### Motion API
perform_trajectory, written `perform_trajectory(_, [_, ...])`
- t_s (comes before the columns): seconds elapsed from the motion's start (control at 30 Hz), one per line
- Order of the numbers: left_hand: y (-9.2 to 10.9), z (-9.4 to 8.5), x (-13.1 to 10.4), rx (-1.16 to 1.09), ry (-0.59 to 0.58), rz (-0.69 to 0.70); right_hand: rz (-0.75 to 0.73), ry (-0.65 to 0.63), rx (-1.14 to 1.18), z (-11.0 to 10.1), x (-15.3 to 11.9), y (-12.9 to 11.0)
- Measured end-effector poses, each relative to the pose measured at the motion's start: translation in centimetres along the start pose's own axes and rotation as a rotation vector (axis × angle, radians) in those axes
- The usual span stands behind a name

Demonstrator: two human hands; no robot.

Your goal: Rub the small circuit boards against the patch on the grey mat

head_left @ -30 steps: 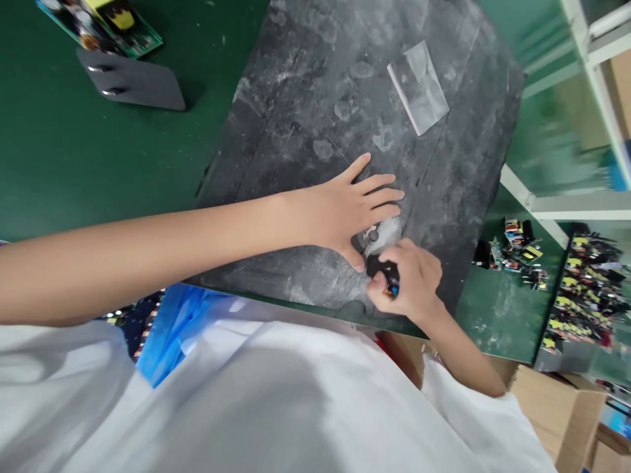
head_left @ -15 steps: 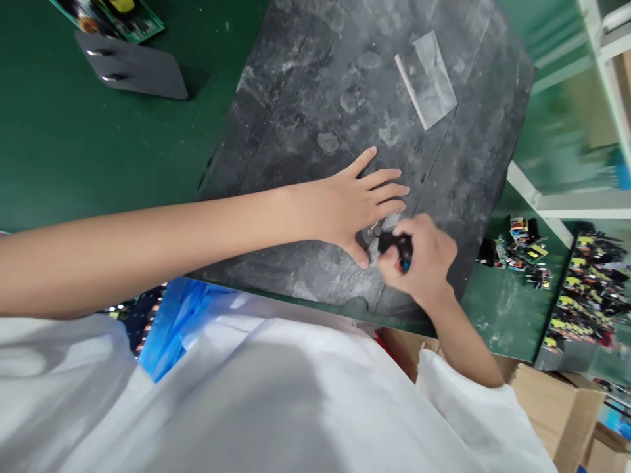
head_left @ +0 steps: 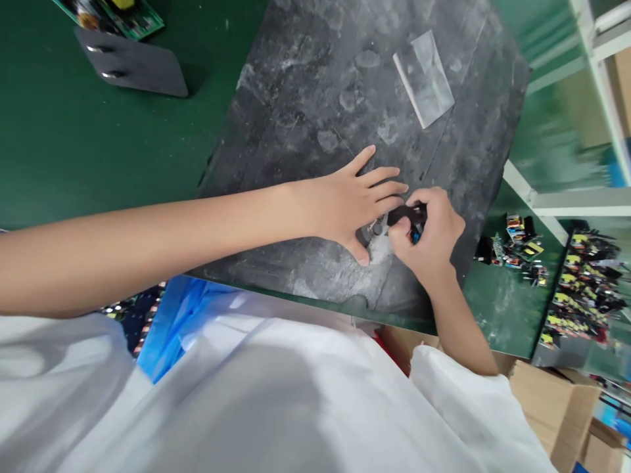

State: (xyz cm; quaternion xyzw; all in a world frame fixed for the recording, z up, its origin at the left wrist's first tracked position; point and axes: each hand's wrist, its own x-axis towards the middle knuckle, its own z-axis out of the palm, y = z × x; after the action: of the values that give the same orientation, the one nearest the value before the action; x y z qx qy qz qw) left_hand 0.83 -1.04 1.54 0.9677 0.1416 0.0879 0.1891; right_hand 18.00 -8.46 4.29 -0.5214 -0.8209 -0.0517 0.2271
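on the dark grey mat (head_left: 305, 98) that covers the middle of the green table (head_left: 73, 144), the left hand (head_left: 345, 207) lies flat with its fingers spread, palm down, pinning a small round grey part (head_left: 377, 228) just beside its thumb. the right hand (head_left: 434, 233) is curled tight around a small black tool (head_left: 407, 215) with a bit of blue and red showing at its end, and the tool's tip sits against the part, touching or all but touching the left fingertips. a pale smear of residue (head_left: 382, 246) spreads on the mat right under the two hands.

the risk here looks like a slip: the tool works very close to the left fingers, and if it skids off the small part it could nick them or flick the part across the mat. the smeared patch may make the surface slick, which would help that along.

further up the mat lies a clear plastic bag (head_left: 424, 79), well apart from the hands. a grey plate (head_left: 133, 66) and a circuit board (head_left: 116, 14) rest at the far left, and heaps of small components (head_left: 576, 289) sit to the right.
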Motion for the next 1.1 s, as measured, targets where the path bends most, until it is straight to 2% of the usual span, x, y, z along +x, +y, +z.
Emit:
perform_trajectory(0.13, [0.0,-0.1,0.0,0.002,-0.013,-0.007,0.011,-0.054,0.007,-0.4,-0.2,-0.6])
perform_trajectory(0.27, [0.1,-0.1,-0.1,-0.004,0.001,-0.006,-0.102,-0.13,0.033,-1.1,-1.7,-2.2])
perform_trajectory(0.33, [0.1,0.0,-0.1,-0.005,0.002,-0.006,-0.111,-0.106,0.034,-0.9,-1.7,-2.1])
perform_trajectory(0.47, [0.0,0.2,0.0,0.001,0.005,-0.005,-0.035,-0.027,0.025,-0.3,-0.7,-1.2])
perform_trajectory(0.7, [0.2,-0.1,-0.2,0.0,0.005,-0.006,-0.11,-0.192,0.058,-1.4,-2.0,-3.1])
perform_trajectory(0.93, [0.1,0.0,-0.2,-0.014,-0.001,-0.016,-0.107,-0.162,0.124,-1.2,-1.7,-3.0])
perform_trajectory(1.1, [0.1,-0.1,-0.2,-0.001,-0.012,-0.012,-0.086,-0.175,0.088,-1.5,-2.2,-3.4])
